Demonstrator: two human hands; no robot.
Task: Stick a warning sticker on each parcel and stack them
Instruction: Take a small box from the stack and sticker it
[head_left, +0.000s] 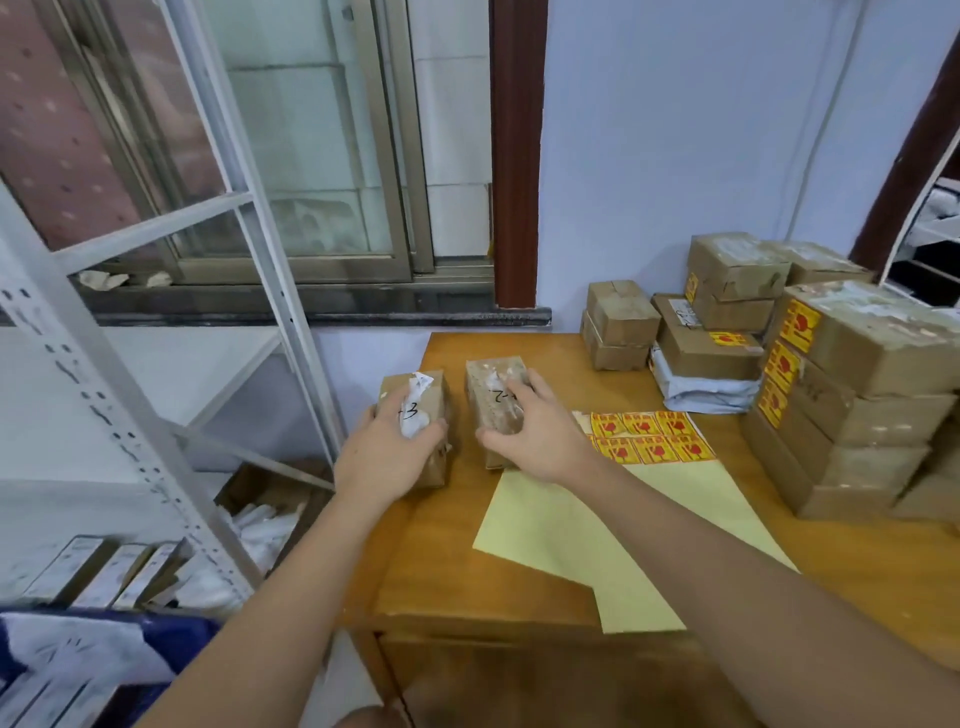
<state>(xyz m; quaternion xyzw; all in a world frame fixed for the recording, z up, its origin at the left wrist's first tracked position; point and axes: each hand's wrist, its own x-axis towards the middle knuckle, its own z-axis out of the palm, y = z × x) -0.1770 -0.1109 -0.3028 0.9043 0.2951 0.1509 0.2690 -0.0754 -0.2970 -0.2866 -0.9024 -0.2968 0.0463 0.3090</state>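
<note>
Two small brown cardboard parcels stand side by side at the wooden table's (467, 582) far left corner. My left hand (387, 457) grips the left parcel (423, 395) from above, over its torn white label. My right hand (535, 431) grips the right parcel (491, 382), with handwriting on its top. Just right of my right hand lies a sheet of yellow-and-red warning stickers (649, 436) on pale yellow backing paper (582, 540). At the table's right stands a stack of parcels (852, 395) with stickers on their sides.
More brown parcels (621, 325) and one on a grey mailer bag (706, 387) sit at the table's back. A white metal shelf frame (119, 415) stands to the left, with boxes (98, 571) low down. A window and a blue wall lie behind.
</note>
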